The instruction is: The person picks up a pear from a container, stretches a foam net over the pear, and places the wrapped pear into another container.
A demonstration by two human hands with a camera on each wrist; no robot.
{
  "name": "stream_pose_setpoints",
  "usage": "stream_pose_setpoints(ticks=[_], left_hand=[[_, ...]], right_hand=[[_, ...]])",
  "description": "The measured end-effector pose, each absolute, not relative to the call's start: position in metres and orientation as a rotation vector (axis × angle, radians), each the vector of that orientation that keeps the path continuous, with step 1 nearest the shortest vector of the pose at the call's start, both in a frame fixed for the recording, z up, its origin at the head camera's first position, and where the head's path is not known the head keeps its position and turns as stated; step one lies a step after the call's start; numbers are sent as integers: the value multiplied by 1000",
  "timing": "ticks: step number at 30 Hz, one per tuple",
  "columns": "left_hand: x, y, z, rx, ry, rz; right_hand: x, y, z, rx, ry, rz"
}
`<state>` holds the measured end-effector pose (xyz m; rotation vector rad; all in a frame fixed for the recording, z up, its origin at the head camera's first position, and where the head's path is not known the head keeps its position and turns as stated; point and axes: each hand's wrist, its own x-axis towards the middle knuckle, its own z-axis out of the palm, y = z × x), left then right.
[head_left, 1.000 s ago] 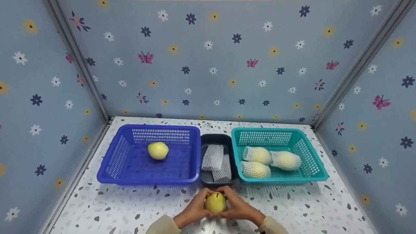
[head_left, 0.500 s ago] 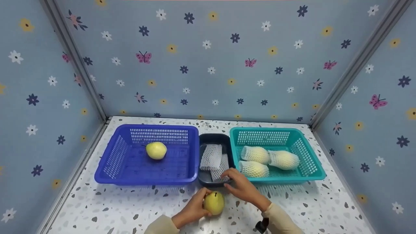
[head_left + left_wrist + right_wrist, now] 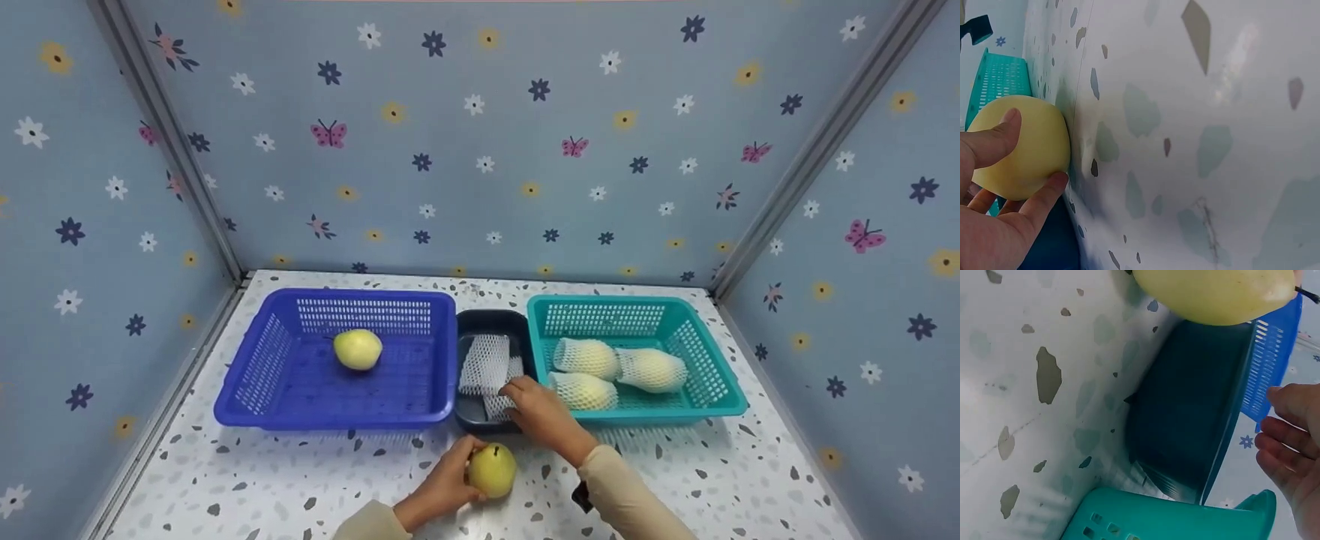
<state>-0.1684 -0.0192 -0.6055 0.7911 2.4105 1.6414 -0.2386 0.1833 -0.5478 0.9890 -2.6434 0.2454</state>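
Note:
A yellow-green pear (image 3: 493, 471) stands stem up on the speckled table. My left hand (image 3: 450, 476) holds it from the left side, with thumb and fingers curved round it in the left wrist view. Past the pear, my right hand (image 3: 546, 416) reaches over the near rim of the dark tray (image 3: 470, 410). Its fingertips overlap the lower white foam net (image 3: 498, 408); another foam net (image 3: 486, 364) lies partly over that one. In the right wrist view the fingers (image 3: 1283, 439) are loosely bent, with nothing seen between them and the thumb.
Left of the tray, a blue basket (image 3: 337, 421) contains one bare pear (image 3: 358, 349). A teal basket (image 3: 637, 414) on the right holds several pears in foam nets, one of them a wrapped pear (image 3: 652, 370). Flowered panels (image 3: 480, 150) enclose the table.
My right hand has let go of the pear and moved up to the foam nets in the dark tray. The left hand has stayed on the pear.

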Motion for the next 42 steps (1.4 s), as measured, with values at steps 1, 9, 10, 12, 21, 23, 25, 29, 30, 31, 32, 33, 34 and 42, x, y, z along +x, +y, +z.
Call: stream_pose_setpoints(ticks=[1,9,10,12,21,23,25,29,30,31,32,33,34,42], left_hand=[[-168,-20,-606,792,2416,1634],[-164,-20,-606,798,2434,1624],[-164,-20,-606,796,2431,1631],[-164,-20,-607,789,2426,1633],[-162,-19,-610,763,2412,1614],[-162,-19,-610,751,2404,1614],[-162,-19,-610,752,2408,1612],[-162,-19,-609,754,2422,1618],[-162,-20,-608,756,2421,1616],[-162,-20,-608,757,2416,1615],[-161,-20,-608,756,2407,1616],[-161,-20,-607,758,2401,1616],[-161,-20,-607,756,2397,1613],[-166,-20,-606,749,2425,1633]], right_hand=[[-240,181,-549,997,-2642,192],[-251,171,-554,1063,-2629,-210],[-252,170,-555,1068,-2633,-248],[-254,169,-557,1070,-2642,-327],[-260,167,-566,1023,-2668,-481],[-261,168,-568,1022,-2637,-470],[-261,170,-569,1016,-2592,-414],[-264,173,-570,992,-2485,-200],[-265,174,-570,983,-2466,-135],[-265,175,-571,977,-2452,-71],[-265,177,-571,972,-2445,-7],[-266,178,-570,968,-2441,52],[-266,179,-570,962,-2441,105],[-270,178,-552,877,-2411,412]])
